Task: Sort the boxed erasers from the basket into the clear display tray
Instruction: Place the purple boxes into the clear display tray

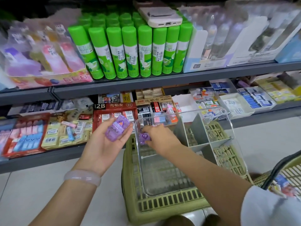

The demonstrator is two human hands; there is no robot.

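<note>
Right fingers (147, 141): curled down onto a small purple eraser box (144, 138); you pinch it at the far-left corner inside the clear display tray (234, 144). Whether the box has already touched the tray floor is hard to tell through the plastic wall.

Right hand (160, 137): reaches in over the tray's left wall, wrist above the open near compartment.

Left fingers (125, 131): relaxed, nearly straight, palm up; they cradle two purple boxes (116, 130) lying side by side, no pinch.

Left hand (105, 142): hangs just left of the tray, outside its wall.

Key relation: the cradled boxes lie left of your right fingers, just across the tray wall. Their long axis runs from near-left to far-right. The right hand is the nearer one to the placing spot.

Tray: sits on an upturned green crate (162, 204); grey dividers (202, 132) split the right side.

Basket (288, 168): at your far right, well apart from both hands, more packets inside.

Likely step: seating the pinched box, then taking the next from the left palm.
</note>
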